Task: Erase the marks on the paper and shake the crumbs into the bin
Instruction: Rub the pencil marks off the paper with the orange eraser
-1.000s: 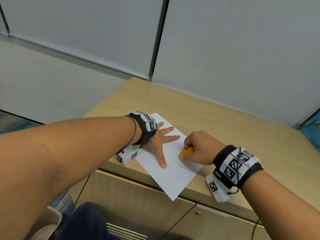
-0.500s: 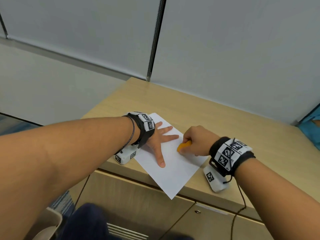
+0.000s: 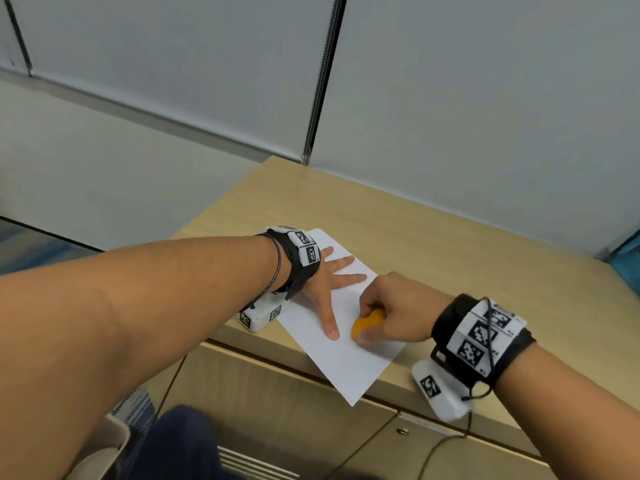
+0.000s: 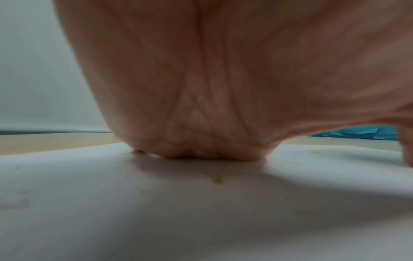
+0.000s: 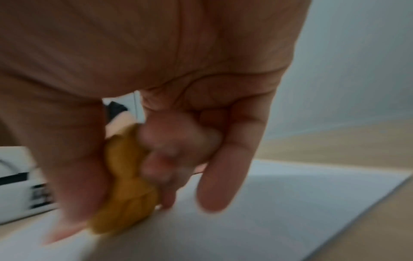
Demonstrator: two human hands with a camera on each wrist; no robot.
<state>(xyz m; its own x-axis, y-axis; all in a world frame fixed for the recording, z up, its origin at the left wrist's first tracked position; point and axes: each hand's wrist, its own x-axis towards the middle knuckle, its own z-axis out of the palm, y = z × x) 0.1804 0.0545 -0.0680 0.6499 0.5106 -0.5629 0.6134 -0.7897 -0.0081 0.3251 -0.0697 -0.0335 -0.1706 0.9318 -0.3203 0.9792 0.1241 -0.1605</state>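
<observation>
Grey wall panels (image 3: 485,98) rise behind the wooden cabinet (image 3: 433,237); blue patterned floor (image 3: 31,244) lies left of it.

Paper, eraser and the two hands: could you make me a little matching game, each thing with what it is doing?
Things:
1. paper
2. eraser
3. left hand
4. right hand

States:
A. orange, rubbing the sheet
B. fingers spread flat, pressing down
C. white, one corner hanging over the desk edge
D. fingers curled, pinching something

Pairs: 1-C, 2-A, 3-B, 4-D
</observation>
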